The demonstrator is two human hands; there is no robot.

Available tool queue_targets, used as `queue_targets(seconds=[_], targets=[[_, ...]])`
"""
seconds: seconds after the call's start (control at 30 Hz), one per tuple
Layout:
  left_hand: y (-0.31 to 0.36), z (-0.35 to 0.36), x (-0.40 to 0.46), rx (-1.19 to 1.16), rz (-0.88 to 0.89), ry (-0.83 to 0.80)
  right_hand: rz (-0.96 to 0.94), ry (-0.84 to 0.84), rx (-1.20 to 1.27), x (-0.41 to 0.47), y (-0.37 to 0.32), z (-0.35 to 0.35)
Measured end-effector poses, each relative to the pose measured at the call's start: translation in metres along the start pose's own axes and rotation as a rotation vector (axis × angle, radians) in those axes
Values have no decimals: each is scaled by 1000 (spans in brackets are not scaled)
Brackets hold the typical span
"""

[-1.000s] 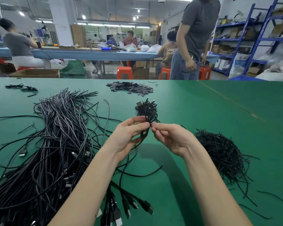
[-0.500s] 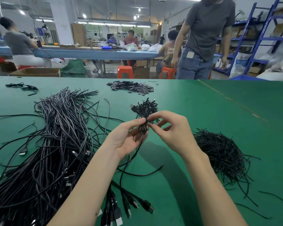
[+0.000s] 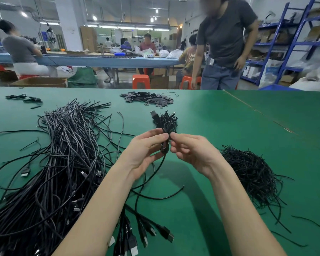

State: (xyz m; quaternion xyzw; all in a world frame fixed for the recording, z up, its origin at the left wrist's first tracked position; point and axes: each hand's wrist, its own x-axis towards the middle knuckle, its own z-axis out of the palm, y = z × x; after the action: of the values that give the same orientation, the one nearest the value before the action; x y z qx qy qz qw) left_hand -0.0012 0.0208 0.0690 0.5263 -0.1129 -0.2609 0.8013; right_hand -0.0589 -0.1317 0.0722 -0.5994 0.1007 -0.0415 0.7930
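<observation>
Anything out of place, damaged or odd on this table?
Nothing damaged or spilled. The left hand and right hand pinch a small coiled black cable bundle over the green table. Only untidiness: a few thin black ties lie strayed from their heap on the right.

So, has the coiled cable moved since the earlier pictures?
No. The coiled cable keeps the same gap on the near side of the pile of black pieces; it only twists slightly.

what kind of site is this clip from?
Likely a factory cable-packing workshop: left hand and right hand hold a coiled cable over a green table beside a heap of loose cables; workers at a long bench and blue storage racks behind.
</observation>
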Motion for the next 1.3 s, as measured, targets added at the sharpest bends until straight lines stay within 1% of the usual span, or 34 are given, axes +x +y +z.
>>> queue_targets(seconds=[0.1, 0.13, 0.17, 0.23, 0.37, 0.5, 0.57, 0.6, 0.67, 0.73, 0.8, 0.83, 0.87, 0.9, 0.93, 0.97, 1.03, 1.1, 1.2, 1.3], targets=[[1, -4, 1, -115, -69, 40, -476, 92, -603, -1, -1, -10], [2, -5, 1, -148, -97, 41, -618, 117, -778, 0, -1, -14], [2, -5, 1, -174, -124, 32, -721, 118, -901, 1, 0, -16], [2, -4, 0, -210, -167, -4, -818, 103, -991, 2, 3, -15], [2, -4, 0, -256, -221, -42, -957, 168, -977, 5, 11, -11], [0, -6, 1, -243, -231, -41, -963, 171, -897, 6, 10, -14], [-3, -5, 2, -208, -204, -19, -891, 196, -852, 5, 12, -12], [-4, -5, 3, -185, -173, -6, -809, 199, -784, 4, 12, -10], [-5, -4, 3, -145, -90, -3, -576, 147, -527, 3, 10, -6], [-6, -2, 3, -82, -5, -30, -290, 68, -223, 2, 7, -5], [-7, 0, 3, 3, 54, -23, 28, -4, 97, 3, 6, -5], [-9, 1, 3, 43, 66, -5, 124, -20, 180, 3, 5, -7], [-11, 2, 4, 71, 61, 11, 164, -28, 174, 2, 5, -9], [-12, 3, 4, 79, 42, 23, 130, -31, 65, 1, 4, -12], [-13, 3, 3, 63, 13, 31, 40, -20, -98, 0, 4, -15], [-12, 2, 3, 30, -20, 34, -87, -6, -251, -2, 3, -17], [-11, 1, 3, -51, -73, 31, -328, -5, -476, -5, 0, -22], [-10, -1, 4, -129, -109, 24, -480, -30, -662, -5, 0, -24], [-7, -4, 5, -159, -148, 26, -614, -26, -836, -6, 2, -21], [-6, -4, 4, -161, -169, 35, -704, 17, -885, -6, 1, -19]])
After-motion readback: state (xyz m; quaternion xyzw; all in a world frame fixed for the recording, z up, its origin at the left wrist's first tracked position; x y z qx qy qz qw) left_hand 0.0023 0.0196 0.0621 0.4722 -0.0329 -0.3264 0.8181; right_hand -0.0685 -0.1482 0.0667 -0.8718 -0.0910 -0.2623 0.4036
